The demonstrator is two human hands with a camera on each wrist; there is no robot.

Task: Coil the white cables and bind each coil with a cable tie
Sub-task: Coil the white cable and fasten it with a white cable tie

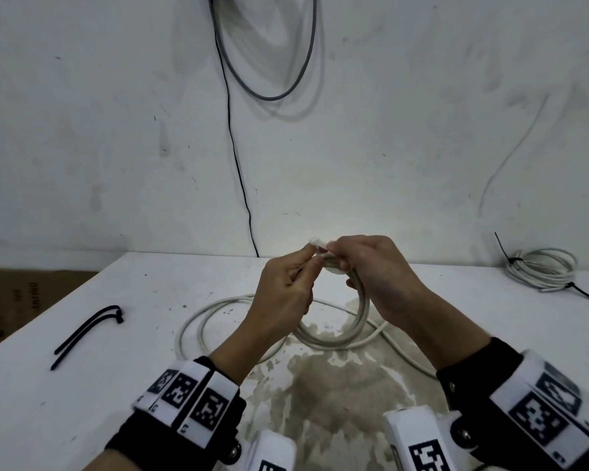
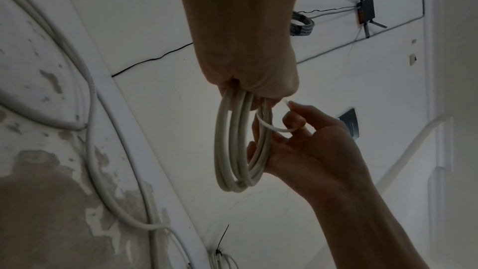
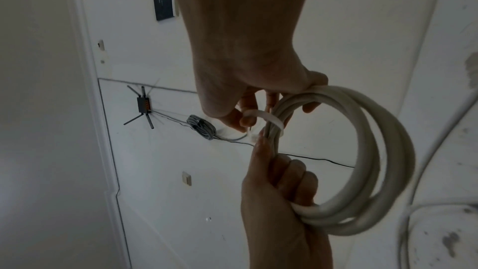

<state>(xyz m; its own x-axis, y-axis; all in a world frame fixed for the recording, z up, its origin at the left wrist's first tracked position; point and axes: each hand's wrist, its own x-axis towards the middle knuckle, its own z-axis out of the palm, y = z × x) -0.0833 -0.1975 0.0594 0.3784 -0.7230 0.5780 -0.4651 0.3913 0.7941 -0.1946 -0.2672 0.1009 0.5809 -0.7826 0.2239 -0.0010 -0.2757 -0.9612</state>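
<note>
Nearest us, our two wrists frame the work, and from the left we read across the table. Two black cable ties lie loose at its left side. Our left hand pinches the tail of a white cable tie near its head, fingers curled. This tie loops around the white cable coil, which we hold up above the table's middle. Our right hand grips the coil's turns at the top, fingers wrapped around the bundle. More of the white cable trails loose on the table below. At the far right lies one finished coil, bound with black ties.

We judge the cable light but springy, so the turns will want to spread; hold them bunched just beside the tie. The tie looks thin and slick, best pinched close to its head.

We count three or four turns in the held coil, one white tie, two spare black ties.
</note>
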